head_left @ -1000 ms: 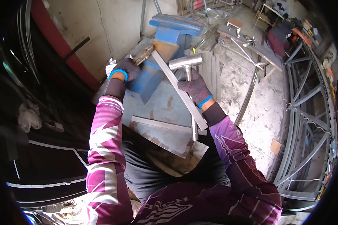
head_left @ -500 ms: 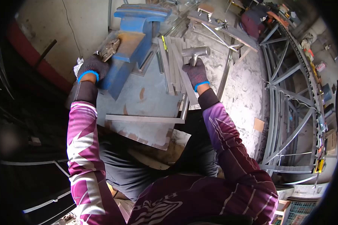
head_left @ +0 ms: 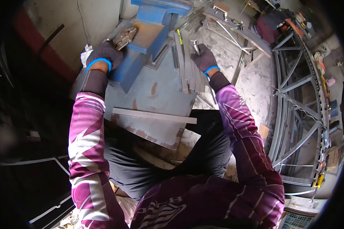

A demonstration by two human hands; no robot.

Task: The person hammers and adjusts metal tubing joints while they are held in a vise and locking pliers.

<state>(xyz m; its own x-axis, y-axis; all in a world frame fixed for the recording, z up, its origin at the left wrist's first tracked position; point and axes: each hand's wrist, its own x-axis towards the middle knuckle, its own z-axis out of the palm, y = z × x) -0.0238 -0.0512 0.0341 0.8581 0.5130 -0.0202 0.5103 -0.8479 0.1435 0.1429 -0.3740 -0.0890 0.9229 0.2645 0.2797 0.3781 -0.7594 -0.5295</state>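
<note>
My left hand [head_left: 105, 56], in a dark knit glove with a blue cuff, is closed around what look like locking pliers [head_left: 125, 37]. Their metal jaws lie against the blue bench vise [head_left: 149, 28], beside its rusty top; most of the handles are hidden by the glove. My right hand [head_left: 205, 60], gloved the same way, grips a metal hammer [head_left: 194, 39] by its handle. The hammer's head stands above the fist, seen nearly end-on, over several flat metal bars [head_left: 188, 76]. A grey metal plate [head_left: 149, 89] lies below the vise, apart from both hands.
A flat bar [head_left: 154, 115] crosses the plate near my knees. A yellow-green marker or strip [head_left: 180, 37] rests on the bars. Welded steel trusses [head_left: 294, 86] stand at the right. A low bench [head_left: 237, 32] and another person [head_left: 269, 24] are at the back.
The hammer has turned in my right hand, from head side-on to nearly end-on. My left hand keeps its grip on the pliers. The whole view has shifted slightly.
</note>
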